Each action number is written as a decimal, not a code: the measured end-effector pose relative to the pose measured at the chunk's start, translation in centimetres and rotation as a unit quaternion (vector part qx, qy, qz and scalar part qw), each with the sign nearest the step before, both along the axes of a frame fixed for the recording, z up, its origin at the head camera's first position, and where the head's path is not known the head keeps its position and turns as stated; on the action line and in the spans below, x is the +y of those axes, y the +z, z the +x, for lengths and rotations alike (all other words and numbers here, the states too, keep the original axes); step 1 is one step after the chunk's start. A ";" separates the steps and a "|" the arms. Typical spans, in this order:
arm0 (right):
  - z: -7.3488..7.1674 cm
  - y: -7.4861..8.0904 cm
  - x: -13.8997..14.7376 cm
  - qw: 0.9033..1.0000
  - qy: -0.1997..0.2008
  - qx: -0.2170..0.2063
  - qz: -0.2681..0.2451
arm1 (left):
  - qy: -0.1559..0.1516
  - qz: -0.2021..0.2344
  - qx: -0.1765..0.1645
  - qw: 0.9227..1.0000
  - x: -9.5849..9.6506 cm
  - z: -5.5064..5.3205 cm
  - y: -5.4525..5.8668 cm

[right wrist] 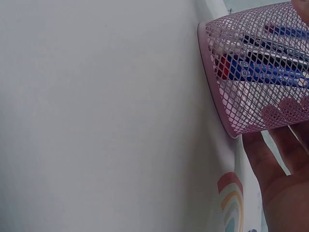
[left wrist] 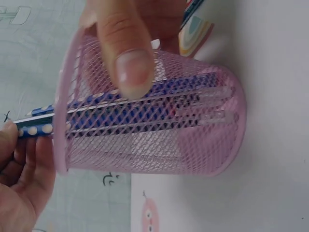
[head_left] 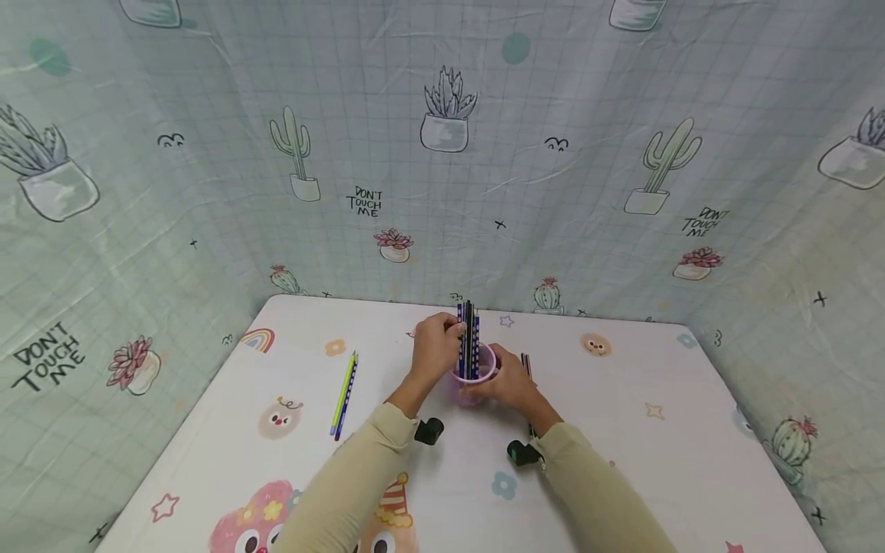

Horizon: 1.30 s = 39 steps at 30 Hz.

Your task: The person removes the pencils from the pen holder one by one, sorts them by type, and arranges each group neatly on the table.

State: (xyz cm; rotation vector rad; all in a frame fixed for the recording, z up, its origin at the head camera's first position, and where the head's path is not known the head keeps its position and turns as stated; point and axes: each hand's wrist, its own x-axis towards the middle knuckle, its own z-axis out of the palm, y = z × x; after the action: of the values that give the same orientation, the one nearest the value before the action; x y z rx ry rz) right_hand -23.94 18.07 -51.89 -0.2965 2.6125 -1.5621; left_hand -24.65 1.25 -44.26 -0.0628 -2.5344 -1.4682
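A pink mesh pen cup [head_left: 485, 375] stands upright near the middle of the white table. Several pencils [head_left: 468, 346], blue with pale dots or dark, stand in it with their upper parts above the rim. My left hand [head_left: 432, 344] pinches some of them just over the rim. From the right, my right hand [head_left: 510, 380] grips the cup, its thumb across the front. In the left wrist view, the pencils' lower ends show through the mesh [left wrist: 203, 150], close to the cup's base. The right wrist view shows fingers bent against the mesh wall.
Left of the cup lie a yellow-green pencil [head_left: 342, 393] and a blue dotted pencil [head_left: 346, 399], side by side. Dark pencils [head_left: 526, 362] lie partly hidden beneath my right forearm. Behind the table [head_left: 608, 430] hangs a cactus-print cloth [head_left: 518, 192].
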 end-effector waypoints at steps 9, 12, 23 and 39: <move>0.0 0.0 -0.1 1.000 -0.002 -0.007 -0.008 | -0.002 0.037 0.020 0.999 -0.7 -0.5 1.7; 0.0 -0.1 -0.1 1.000 -0.001 -0.004 -0.010 | -0.006 0.049 0.021 0.999 -0.8 -0.5 2.1; 0.0 -0.1 -0.1 1.000 -0.005 -0.010 -0.010 | -0.022 0.056 0.043 0.997 -1.6 -0.9 3.1; 0.0 -0.1 -0.2 1.000 -0.004 -0.015 -0.010 | -0.026 0.124 0.009 0.992 -4.0 -1.4 4.8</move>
State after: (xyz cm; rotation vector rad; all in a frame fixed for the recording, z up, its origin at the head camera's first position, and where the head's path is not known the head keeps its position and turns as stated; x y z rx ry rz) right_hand -23.91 17.91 -52.03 -0.2604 2.5803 -1.5832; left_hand -26.03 -2.77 -39.44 -0.1036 -2.3322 -1.7800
